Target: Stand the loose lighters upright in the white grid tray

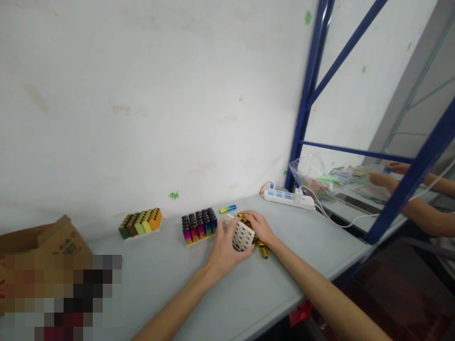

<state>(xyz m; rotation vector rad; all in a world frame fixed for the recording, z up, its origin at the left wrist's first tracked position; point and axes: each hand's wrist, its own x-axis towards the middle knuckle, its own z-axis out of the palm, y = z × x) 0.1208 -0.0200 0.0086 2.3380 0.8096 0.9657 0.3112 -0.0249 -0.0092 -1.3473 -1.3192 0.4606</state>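
Note:
A white perforated tray [243,237] is tilted on its side above the grey table, its grid of holes facing me. My left hand [223,246] is closed around it, fingers over the top edge and thumb along the lower edge. Directly behind the tray, my right hand [260,228] curls over a cluster of shiny gold lighters, partly hidden by the tray and fingers. One gold lighter [263,251] sticks out below that hand onto the table. Left of my hands stands a tray of multicoloured lighters [199,227] with black tops. Behind them lies a single blue-yellow lighter [228,209].
Another tray of green, yellow and orange lighters [141,223] stands farther left. A cardboard box [67,241] is at the left edge. A white power strip [289,199] lies by the wall, near a blue metal frame [302,113]. Beyond it, another person's hands [386,182] are near plastic bags [316,182].

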